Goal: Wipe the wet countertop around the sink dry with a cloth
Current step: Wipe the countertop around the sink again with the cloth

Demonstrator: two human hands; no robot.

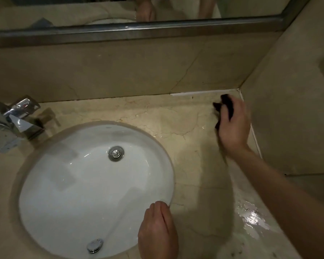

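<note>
At right of frame, a right hand (pixel 233 126) grips a dark cloth (pixel 225 107) against the beige marble countertop (pixel 195 152) near the corner; the left hand (pixel 157 230), fingers straight, rests at the white sink (pixel 64 184) rim. Water glistens lower right.

Two bare hands are seen, the left hand (pixel 158 230) and the right hand (pixel 233 126). No sleeve, glove, ring or watch is worn on either. The right forearm (pixel 281 186) is left uncovered up to the frame edge.
</note>
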